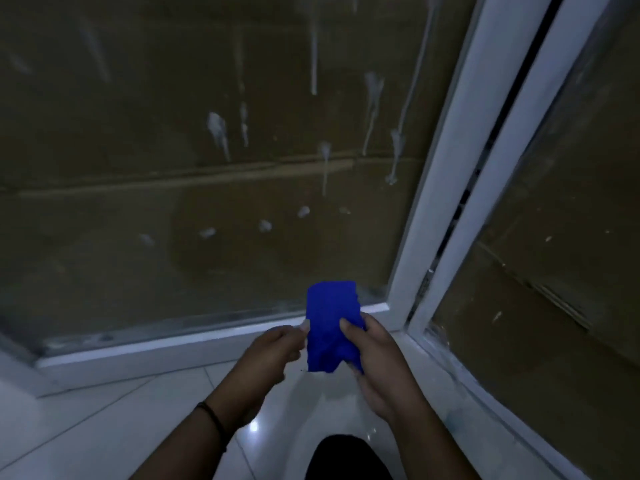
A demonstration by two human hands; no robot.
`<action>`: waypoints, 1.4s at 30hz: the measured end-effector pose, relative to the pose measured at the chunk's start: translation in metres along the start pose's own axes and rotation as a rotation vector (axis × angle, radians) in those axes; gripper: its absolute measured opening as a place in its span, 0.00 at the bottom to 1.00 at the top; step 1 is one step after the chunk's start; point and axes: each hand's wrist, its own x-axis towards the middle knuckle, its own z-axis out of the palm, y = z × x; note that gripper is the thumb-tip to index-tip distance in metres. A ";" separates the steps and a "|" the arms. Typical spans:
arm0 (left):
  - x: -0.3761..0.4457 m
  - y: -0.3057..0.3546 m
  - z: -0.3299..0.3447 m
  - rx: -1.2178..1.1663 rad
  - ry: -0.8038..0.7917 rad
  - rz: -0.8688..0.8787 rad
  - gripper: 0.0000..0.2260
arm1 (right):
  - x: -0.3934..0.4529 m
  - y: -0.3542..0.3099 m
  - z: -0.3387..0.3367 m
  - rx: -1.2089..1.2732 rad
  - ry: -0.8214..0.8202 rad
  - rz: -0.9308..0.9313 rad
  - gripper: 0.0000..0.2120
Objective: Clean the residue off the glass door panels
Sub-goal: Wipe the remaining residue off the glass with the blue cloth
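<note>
Readying the blue cloth (330,325) seems to be the step in hand: both hands hold it low in front of the glass door panel (173,133), apart from the glass, so no wiping is under way. White residue streaks (217,129) and small blobs (265,225) run across the panel above the cloth (a second panel (561,271) stands to the right, past the white frame (446,188)). Next, I judge, the cloth must be raised and pressed flat onto the streaks. The left hand (273,348) pinches the cloth's left edge with curled fingers (304,325); the right hand (374,355) grips its right side, thumb (348,329) across the front. Below is glossy tiled floor (104,410).
</note>
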 end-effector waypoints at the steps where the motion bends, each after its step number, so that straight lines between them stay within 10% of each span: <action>1: -0.011 0.006 -0.004 -0.068 -0.025 0.009 0.21 | -0.010 -0.006 0.014 -0.011 -0.064 -0.015 0.11; 19: -0.130 0.036 -0.190 -0.712 0.736 0.513 0.09 | -0.034 -0.030 0.268 -0.510 -0.631 -0.189 0.04; 29: -0.088 0.102 -0.331 -0.757 0.891 0.407 0.18 | 0.051 -0.054 0.425 -0.545 -0.861 0.106 0.02; 42: -0.105 0.201 -0.350 -0.933 0.775 0.426 0.18 | 0.041 -0.151 0.459 -0.593 -0.798 0.085 0.02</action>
